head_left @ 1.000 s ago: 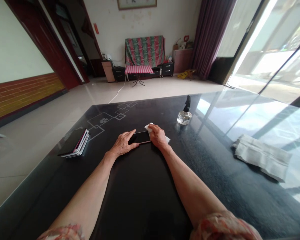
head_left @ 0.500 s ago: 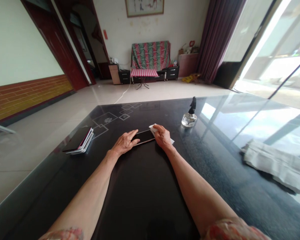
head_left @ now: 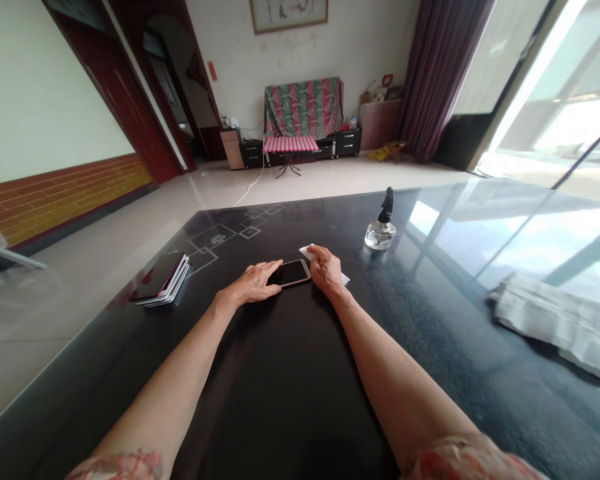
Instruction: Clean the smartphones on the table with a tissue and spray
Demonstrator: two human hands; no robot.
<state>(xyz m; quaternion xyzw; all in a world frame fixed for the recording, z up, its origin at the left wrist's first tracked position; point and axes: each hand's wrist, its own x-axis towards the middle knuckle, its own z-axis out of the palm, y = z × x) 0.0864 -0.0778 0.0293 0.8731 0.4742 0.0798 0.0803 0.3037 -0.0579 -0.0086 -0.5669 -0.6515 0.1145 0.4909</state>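
Note:
A smartphone [head_left: 295,273] with a dark screen and a pale rim lies on the black glossy table [head_left: 280,380]. My left hand [head_left: 254,283] grips its left end, fingers along the far edge and thumb at the near edge. Closed around a crumpled white tissue or cloth [head_left: 307,252] is my right hand [head_left: 326,268], just beside the phone's right end. Parts of the white piece stick out above and below the fist; the rest is hidden.
A clear spray bottle [head_left: 380,233] with a black nozzle stands beyond my right hand. To the left sits a stack of phones or similar flat devices [head_left: 165,280]. A folded pale cloth [head_left: 555,323] lies at the right. A covered television [head_left: 304,107] is across the room.
The phone's right end, partly covered by my right hand and the white piece before, now shows. My left hand stays on the phone. The whole view has shifted slightly.

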